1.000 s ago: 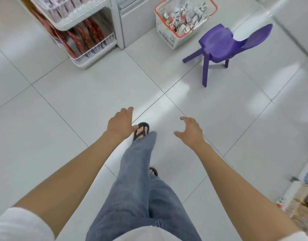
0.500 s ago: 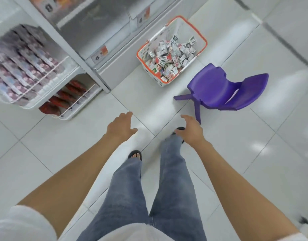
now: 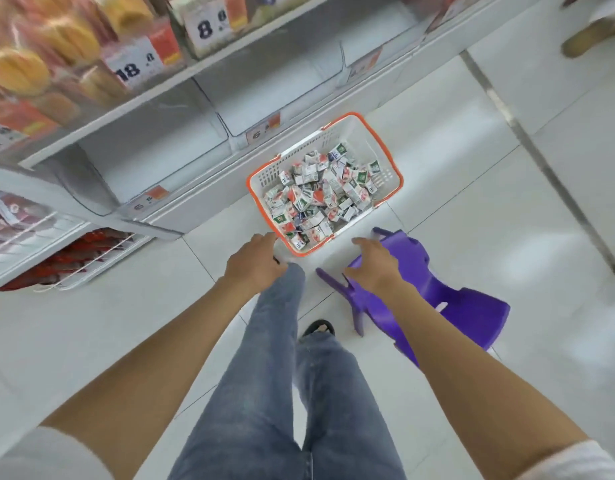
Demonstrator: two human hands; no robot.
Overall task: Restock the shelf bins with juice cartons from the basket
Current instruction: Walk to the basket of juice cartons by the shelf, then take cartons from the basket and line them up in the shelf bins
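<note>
- Rectangular white lattice-plastic basket (image 3: 335, 137), orange-rimmed, long axis seven-to-one o'clock, heaped with boxy juice cartons (image 3: 320, 194).
- Left hand (image 3: 256, 263) and right hand (image 3: 373, 265), at six o'clock: empty, fingers relaxed.

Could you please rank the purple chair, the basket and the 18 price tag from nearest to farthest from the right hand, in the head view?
1. The purple chair, overlapped by the right hand.
2. The basket, just ahead and slightly left.
3. The 18 price tag, high up at the far left.
</note>
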